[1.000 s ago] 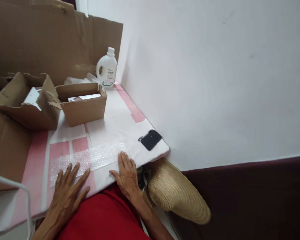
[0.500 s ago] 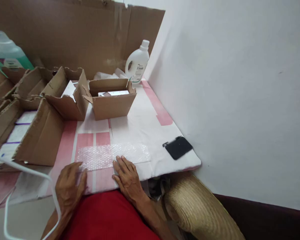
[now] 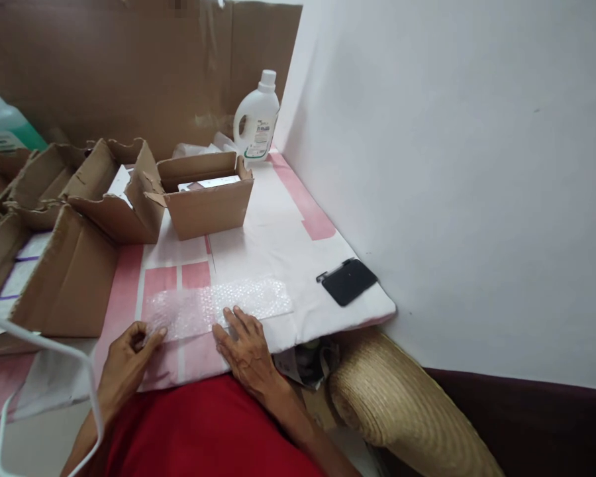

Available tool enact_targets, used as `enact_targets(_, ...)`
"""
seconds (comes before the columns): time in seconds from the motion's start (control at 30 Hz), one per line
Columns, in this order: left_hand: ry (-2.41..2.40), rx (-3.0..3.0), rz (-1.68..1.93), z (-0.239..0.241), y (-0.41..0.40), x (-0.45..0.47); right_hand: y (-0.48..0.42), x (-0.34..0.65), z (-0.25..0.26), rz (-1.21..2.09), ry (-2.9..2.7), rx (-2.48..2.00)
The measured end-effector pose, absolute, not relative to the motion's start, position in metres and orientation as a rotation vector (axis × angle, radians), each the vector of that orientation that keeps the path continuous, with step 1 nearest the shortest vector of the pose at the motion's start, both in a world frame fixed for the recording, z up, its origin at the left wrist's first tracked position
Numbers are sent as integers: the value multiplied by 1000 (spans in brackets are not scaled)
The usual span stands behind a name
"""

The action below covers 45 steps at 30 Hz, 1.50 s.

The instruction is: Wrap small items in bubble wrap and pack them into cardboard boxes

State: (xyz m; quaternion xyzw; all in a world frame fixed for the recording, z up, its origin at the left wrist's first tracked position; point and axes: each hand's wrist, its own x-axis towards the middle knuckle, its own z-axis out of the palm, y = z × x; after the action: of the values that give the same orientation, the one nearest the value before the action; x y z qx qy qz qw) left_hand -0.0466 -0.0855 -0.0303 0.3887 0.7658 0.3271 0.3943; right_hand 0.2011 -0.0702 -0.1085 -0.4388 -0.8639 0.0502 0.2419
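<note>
A strip of clear bubble wrap (image 3: 218,306) lies flat near the front edge of the pink-and-white covered table (image 3: 288,245). My right hand (image 3: 245,348) rests flat with fingers spread, its fingertips on the strip's near edge. My left hand (image 3: 126,361) sits at the strip's left corner with fingers curled in and the thumb touching that corner; I cannot make out anything inside it.
Several open cardboard boxes (image 3: 203,195) holding white packets stand across the back and left. A white plastic bottle (image 3: 256,119) is in the far corner by the wall. A black flat item (image 3: 348,281) lies at the right. A straw hat (image 3: 407,404) hangs below. A white cable (image 3: 44,351) crosses at left.
My left hand has gone from flat and spread on the bubble wrap to curled at its left corner. My view has swung left, showing more boxes. The right hand has stayed put.
</note>
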Motion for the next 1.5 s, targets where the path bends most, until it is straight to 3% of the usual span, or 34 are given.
enact_targets(0.23, 1630, 1091, 944, -7, -54, 9, -69, 204, -106, 251, -2337, -1197)
enact_targets(0.5, 1600, 1730, 777, -41, -24, 65, -67, 203, -104, 258, -2290, -1144)
enact_targets(0.77, 1517, 1951, 665, -50, -26, 60, -69, 203, -116, 218, -2275, -1102)
enact_targets(0.97, 1480, 2049, 655, -61, -31, 55, -71, 218, -95, 283, -2134, -1029)
enact_targets(1.27, 1394, 2176, 689, -63, -35, 47, -63, 226, -96, 118, -2082, -1335)
enact_targets(1.4, 1757, 2009, 815, -51, -44, 25, -63, 227, -107, 101, -2146, -1361)
enact_targets(1.5, 2019, 1673, 621, -48, -49, 12, -64, 229, -109, 85, -2151, -1344)
